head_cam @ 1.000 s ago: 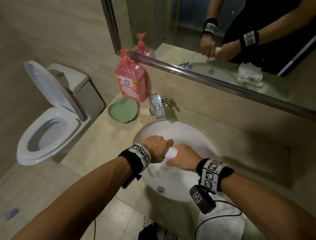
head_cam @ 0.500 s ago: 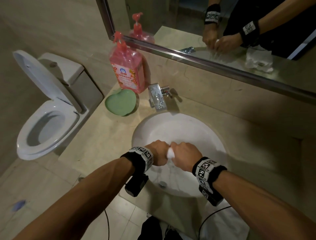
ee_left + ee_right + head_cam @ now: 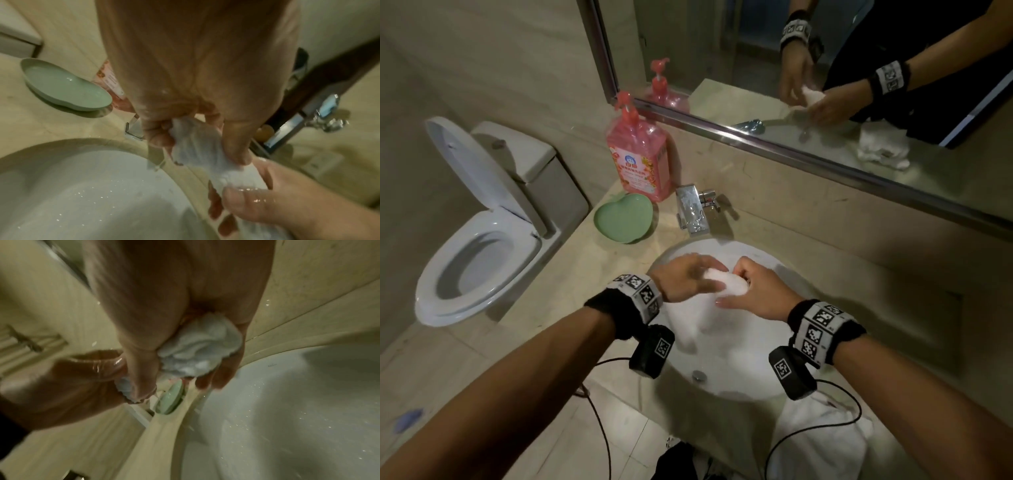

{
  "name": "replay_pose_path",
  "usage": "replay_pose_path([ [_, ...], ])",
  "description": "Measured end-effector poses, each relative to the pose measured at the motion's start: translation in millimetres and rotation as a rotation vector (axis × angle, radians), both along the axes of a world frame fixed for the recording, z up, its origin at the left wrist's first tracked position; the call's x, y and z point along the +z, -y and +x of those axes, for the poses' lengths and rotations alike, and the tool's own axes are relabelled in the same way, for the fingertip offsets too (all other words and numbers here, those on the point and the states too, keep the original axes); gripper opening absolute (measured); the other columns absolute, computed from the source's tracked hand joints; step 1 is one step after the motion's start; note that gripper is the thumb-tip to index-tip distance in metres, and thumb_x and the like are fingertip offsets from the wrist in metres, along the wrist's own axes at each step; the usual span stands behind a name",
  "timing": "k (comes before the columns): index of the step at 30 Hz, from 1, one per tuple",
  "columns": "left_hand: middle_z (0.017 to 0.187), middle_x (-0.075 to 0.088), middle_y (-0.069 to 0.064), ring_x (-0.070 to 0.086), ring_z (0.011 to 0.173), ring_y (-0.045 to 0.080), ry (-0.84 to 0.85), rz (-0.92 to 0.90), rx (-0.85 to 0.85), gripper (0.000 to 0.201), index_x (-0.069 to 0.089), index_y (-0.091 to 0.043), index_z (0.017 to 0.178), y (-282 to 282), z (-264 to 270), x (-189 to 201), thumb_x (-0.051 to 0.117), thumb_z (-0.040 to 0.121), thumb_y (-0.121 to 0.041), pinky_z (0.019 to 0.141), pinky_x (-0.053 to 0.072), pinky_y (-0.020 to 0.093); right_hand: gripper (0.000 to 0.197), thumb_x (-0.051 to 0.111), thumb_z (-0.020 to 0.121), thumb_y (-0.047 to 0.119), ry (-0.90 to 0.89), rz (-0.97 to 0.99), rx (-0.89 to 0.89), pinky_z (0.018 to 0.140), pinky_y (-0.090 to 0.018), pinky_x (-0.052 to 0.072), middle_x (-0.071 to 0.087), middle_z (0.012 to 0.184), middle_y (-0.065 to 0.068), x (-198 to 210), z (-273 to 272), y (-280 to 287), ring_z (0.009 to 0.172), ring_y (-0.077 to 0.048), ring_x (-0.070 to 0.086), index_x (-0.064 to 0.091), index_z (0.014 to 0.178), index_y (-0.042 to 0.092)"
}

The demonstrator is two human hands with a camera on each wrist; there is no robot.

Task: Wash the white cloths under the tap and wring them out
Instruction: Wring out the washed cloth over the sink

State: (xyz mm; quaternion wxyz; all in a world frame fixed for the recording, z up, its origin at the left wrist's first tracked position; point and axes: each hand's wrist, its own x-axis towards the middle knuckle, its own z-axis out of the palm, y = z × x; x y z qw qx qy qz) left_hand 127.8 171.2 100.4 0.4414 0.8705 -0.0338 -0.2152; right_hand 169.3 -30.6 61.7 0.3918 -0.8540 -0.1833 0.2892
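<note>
A wet white cloth, rolled into a short wad, hangs over the white sink. My left hand grips its left end, fingers and thumb curled round it. My right hand grips the right end, the cloth bunched in its palm. Both hands are wet. The chrome tap stands behind the basin; I see no water running from it. A second white cloth lies on the counter's front edge under my right forearm.
A pink soap bottle and a green heart-shaped dish stand left of the tap. A toilet with its lid up is at the left. The mirror runs along the back. Wrist camera cables hang below the counter.
Both hands have moved up the basin toward the tap. More of the cloth shows between them now, and the fists have loosened from the tight twist.
</note>
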Motion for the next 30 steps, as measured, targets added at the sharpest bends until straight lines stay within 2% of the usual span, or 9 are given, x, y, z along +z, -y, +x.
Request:
replay_pose_path([
  [4,0.108,0.062,0.026,0.062,0.085,0.021,0.056,-0.341,0.347,0.062,0.052,-0.006,0.126,-3,-5,30,0.081,0.072,0.005,0.079,0.057,0.040,0.043,0.078,0.083,0.050,-0.066,0.092,0.041,0.061,-0.027,0.047,0.067,0.073,-0.001,25,5,7,0.061,-0.006,0.058,0.066,0.091,0.009],
  [8,0.108,0.060,0.022,0.060,0.096,0.030,-0.010,-0.576,0.512,0.059,0.044,0.008,0.128,4,-5,45,0.065,0.075,0.023,0.081,0.055,0.042,0.021,0.065,0.098,0.022,-0.163,0.207,-0.044,0.082,-0.043,0.057,0.075,0.100,-0.014,44,6,3,0.088,-0.019,0.072,0.067,0.114,0.008],
  [12,0.112,0.060,0.008,0.058,0.097,0.025,-0.049,-0.677,0.542,0.061,0.056,-0.014,0.133,17,-5,51,0.048,0.084,0.021,0.081,0.055,0.040,0.028,0.055,0.095,0.015,-0.013,0.150,-0.115,0.086,-0.045,0.057,0.070,0.108,-0.001,56,1,-11,0.098,-0.022,0.068,0.055,0.122,0.021],
  [15,0.106,0.060,0.007,0.062,0.087,0.021,-0.052,-0.661,0.642,0.052,0.048,-0.016,0.132,24,-5,48,0.045,0.089,0.013,0.068,0.058,0.037,0.019,0.052,0.091,0.014,0.026,0.162,-0.220,0.073,-0.042,0.054,0.069,0.098,-0.006,62,-1,-16,0.089,-0.029,0.067,0.058,0.107,0.020],
  [19,0.094,0.064,0.007,0.064,0.073,0.019,-0.087,-0.619,0.769,0.029,0.052,-0.020,0.114,26,-7,43,0.045,0.093,-0.002,0.055,0.055,0.033,0.014,0.052,0.088,0.018,-0.053,0.303,-0.345,0.079,-0.048,0.055,0.069,0.105,-0.018,66,-5,-16,0.094,-0.035,0.067,0.060,0.098,0.022],
  [22,0.091,0.069,0.008,0.068,0.076,0.023,-0.084,-0.567,0.730,0.014,0.060,-0.020,0.106,28,-13,42,0.051,0.097,-0.015,0.062,0.061,0.042,0.018,0.057,0.087,0.034,-0.099,0.325,-0.342,0.088,-0.052,0.056,0.073,0.104,-0.008,70,-11,-17,0.098,-0.029,0.070,0.064,0.100,0.024],
  [25,0.099,0.069,0.012,0.069,0.086,0.028,-0.029,-0.517,0.718,0.022,0.059,-0.008,0.115,23,-17,38,0.063,0.093,-0.010,0.073,0.060,0.048,0.013,0.056,0.097,0.022,-0.095,0.315,-0.314,0.092,-0.052,0.057,0.072,0.111,-0.005,70,-11,-14,0.101,-0.023,0.069,0.059,0.109,0.027],
  [28,0.085,0.067,0.008,0.065,0.068,0.020,-0.013,-0.591,0.779,0.013,0.060,-0.007,0.107,12,-18,35,0.061,0.096,-0.013,0.063,0.058,0.036,0.046,0.050,0.096,-0.002,-0.124,0.358,-0.333,0.070,-0.042,0.063,0.067,0.116,-0.003,74,-8,-8,0.086,-0.015,0.071,0.041,0.117,0.038],
  [30,0.087,0.067,0.013,0.064,0.065,0.022,0.007,-0.561,0.812,0.018,0.058,-0.006,0.106,6,-18,32,0.063,0.095,-0.020,0.061,0.057,0.036,0.049,0.046,0.092,-0.010,-0.091,0.367,-0.300,0.056,-0.038,0.055,0.068,0.115,-0.007,79,-10,-7,0.075,-0.020,0.067,0.052,0.109,0.036],
])
